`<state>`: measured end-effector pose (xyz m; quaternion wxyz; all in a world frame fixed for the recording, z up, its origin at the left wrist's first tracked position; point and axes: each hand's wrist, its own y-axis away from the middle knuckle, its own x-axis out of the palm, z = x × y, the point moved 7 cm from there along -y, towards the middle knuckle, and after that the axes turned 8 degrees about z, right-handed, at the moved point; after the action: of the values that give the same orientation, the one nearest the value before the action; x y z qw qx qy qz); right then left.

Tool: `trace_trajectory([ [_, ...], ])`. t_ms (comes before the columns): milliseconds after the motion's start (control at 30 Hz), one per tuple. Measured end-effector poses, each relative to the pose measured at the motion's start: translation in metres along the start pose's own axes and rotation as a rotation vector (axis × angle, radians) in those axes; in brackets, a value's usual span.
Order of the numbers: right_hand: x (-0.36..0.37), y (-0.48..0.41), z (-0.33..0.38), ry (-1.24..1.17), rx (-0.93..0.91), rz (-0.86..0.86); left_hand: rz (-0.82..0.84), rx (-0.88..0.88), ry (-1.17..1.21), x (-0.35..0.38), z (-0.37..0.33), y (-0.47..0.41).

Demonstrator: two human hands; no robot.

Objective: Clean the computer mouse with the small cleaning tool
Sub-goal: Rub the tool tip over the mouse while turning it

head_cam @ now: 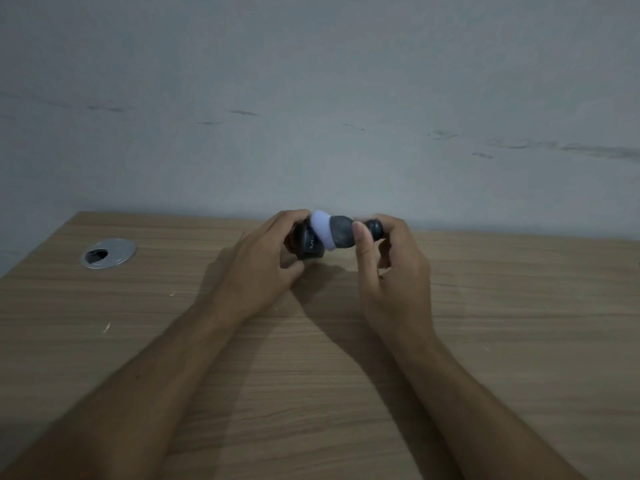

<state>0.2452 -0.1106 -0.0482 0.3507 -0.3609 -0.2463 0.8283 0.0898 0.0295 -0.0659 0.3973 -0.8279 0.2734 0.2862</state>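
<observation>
While the black computer mouse (306, 244) is gripped above the desk (346, 375) by the left hand (256, 268), the brush (334, 233), pinched by right-hand fingers (362, 244), is laid leftward, bristles touching it.

— What lies under everything here?

— A wooden desk (502, 341) with a pale brown grain running sideways, its far edge set against the wall.

— Anything set into it?

— A round metal cable grommet (108, 253) near the far left corner, with a dark opening in its middle.

— And behind?

— A plain grey-white wall (311, 98), marked by a few dark scuffs and streaks across its width. A few small pale flecks (107, 327) lie on the desk's left part.
</observation>
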Motion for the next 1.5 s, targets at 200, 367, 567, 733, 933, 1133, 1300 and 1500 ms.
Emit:
trace_trajectory([
  [200, 0.006, -0.002, -0.009, 0.037, 0.048, -0.014, -0.043, 0.044, 0.010, -0.004, -0.003, -0.001],
  [367, -0.001, 0.000, -0.002, -0.029, 0.019, 0.004, -0.085, -0.085, 0.069, -0.004, 0.009, 0.000],
  [567, 0.012, -0.002, -0.001, 0.093, -0.010, 0.039, -0.124, -0.139, 0.087, -0.007, 0.012, 0.000],
  [733, 0.001, -0.004, -0.011, 0.016, 0.055, 0.016, -0.112, -0.161, 0.111, -0.006, 0.011, 0.001],
  [933, 0.012, -0.005, -0.005, 0.066, -0.001, 0.026, -0.083, -0.093, 0.057, -0.005, 0.008, 0.000],
  [1133, 0.004, -0.001, 0.002, 0.023, -0.037, 0.040, -0.012, -0.050, 0.037, -0.001, 0.007, -0.002],
  [1300, 0.004, -0.006, -0.017, 0.004, 0.128, -0.027, -0.021, 0.028, 0.026, -0.002, 0.001, -0.001],
  [1500, -0.003, -0.003, -0.004, -0.020, 0.061, 0.021, 0.025, 0.037, -0.082, 0.002, 0.002, -0.001],
])
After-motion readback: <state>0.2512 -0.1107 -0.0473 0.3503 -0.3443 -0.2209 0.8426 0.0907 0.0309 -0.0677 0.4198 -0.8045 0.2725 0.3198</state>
